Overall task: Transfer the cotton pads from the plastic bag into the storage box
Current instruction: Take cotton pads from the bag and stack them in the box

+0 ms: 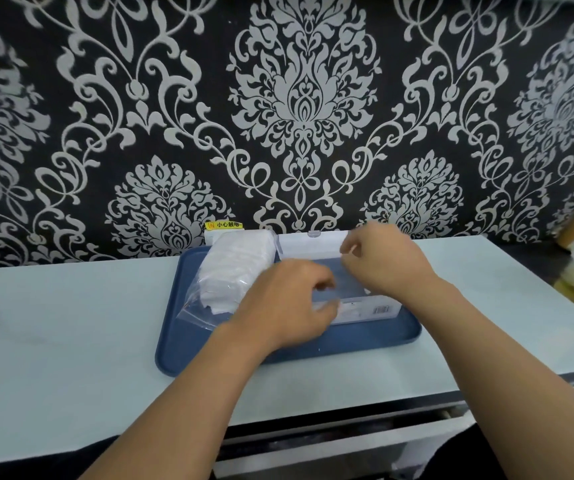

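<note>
Two hands work over the storage box [355, 292] on the blue tray [313, 344]: my left hand [289, 303] curls at its near edge, my right hand [382, 265] pinches near the raised lid [310, 245], though what it holds I cannot tell. Left of both lies the plastic bag [226, 282] of cotton pads [240, 261], long axis running away from me, nearer my left. A pale worktop [71, 323] meets damask wallpaper [299, 98].

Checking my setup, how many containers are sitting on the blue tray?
2: the plastic bag of cotton pads on the tray's left, the clear storage box on its right.
</note>
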{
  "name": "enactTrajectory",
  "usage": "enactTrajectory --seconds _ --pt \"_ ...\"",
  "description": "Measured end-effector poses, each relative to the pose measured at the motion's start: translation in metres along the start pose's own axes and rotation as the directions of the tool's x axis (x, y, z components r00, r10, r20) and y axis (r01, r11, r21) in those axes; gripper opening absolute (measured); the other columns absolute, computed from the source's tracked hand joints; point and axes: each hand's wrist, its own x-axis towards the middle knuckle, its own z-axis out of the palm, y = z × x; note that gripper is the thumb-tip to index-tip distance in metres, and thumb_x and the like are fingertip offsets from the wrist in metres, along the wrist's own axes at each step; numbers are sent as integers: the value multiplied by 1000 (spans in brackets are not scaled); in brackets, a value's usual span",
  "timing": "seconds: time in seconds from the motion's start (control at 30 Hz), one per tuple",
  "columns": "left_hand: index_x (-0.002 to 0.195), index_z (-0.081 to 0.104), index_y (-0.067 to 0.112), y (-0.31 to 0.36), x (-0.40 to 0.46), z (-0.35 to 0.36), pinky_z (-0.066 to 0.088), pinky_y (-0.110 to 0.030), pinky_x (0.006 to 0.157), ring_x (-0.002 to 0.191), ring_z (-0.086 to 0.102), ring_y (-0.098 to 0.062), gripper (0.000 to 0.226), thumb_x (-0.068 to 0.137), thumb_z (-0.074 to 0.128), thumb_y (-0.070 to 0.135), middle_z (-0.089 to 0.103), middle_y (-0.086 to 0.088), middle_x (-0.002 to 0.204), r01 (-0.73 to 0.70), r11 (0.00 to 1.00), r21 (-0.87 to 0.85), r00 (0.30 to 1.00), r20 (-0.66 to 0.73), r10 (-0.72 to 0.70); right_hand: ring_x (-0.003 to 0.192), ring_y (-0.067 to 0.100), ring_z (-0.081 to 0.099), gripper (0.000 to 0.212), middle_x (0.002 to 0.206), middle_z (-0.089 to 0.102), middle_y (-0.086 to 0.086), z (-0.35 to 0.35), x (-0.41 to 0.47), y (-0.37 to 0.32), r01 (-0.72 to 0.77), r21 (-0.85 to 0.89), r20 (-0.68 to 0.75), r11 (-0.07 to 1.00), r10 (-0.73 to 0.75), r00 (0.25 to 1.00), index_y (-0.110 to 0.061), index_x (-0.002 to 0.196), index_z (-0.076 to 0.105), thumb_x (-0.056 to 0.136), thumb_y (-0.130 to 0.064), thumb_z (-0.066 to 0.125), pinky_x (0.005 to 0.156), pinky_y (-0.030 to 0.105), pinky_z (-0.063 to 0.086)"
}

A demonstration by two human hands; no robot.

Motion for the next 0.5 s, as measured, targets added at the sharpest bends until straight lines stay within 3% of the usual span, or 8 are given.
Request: enactTrajectory --seconds 0.07,0.13,0.2,0.3,0.37,0.43,0.5 --pt "98 74 23 -13 -8 -27 53 -28 81 88 65 -13 31 71 60 24 73 10 94 11 986 -168 973 -227 -50 70 11 67 14 72 72 -7 -6 -21 -29 138 279 -142 950 -102 985 -21 77 75 80 -21 61 68 27 54" --pt "101 71 22 -38 -20 -52 51 -24 80 89 62 -12 40 64 58 11 68 9 98 76 962 -263 892 -413 -183 62 0 61 14 67 72 -8 -5 -44 -59 233 469 -48 852 -240 970 -18 75 77 82 -15 65 62 16 48" --pt "113 66 23 -70 -35 -67 50 -29 87 100 56 -12 51 66 62 4 61 4 115 274 919 -284 835 -404 -373 60 0 57 17 63 67 -12 7 -61 -82 292 490 110 822 -390 914 -19 87 80 85 -14 64 61 12 45" --pt "140 48 27 -104 -53 -66 46 -41 103 122 49 -20 80 68 79 10 43 -3 140 592 775 -222 783 -71 -618 79 17 62 26 74 62 -9 36 -65 -99 413 247 198 877 -463 864 -31 111 73 93 -25 55 68 30 49" --pt "145 41 32 -110 -59 -58 49 -44 102 120 54 -22 102 56 89 33 45 0 140 600 774 -204 798 80 -598 92 28 64 20 94 68 0 49 -59 -106 458 5 208 889 -449 869 -31 109 68 95 -27 55 65 33 42" --pt "141 46 35 -109 -58 -47 51 -42 100 113 60 -18 103 48 88 51 55 5 132 531 823 -205 846 77 -527 96 30 65 19 103 67 3 55 -54 -111 434 -160 215 887 -398 892 -28 109 64 93 -21 59 64 31 36" --pt "139 51 30 -107 -51 -36 51 -42 100 112 61 -20 84 64 85 47 61 2 125 501 848 -173 860 -12 -510 96 28 65 20 105 66 2 58 -53 -113 397 -250 186 883 -359 915 -26 112 62 92 -22 61 63 32 33"
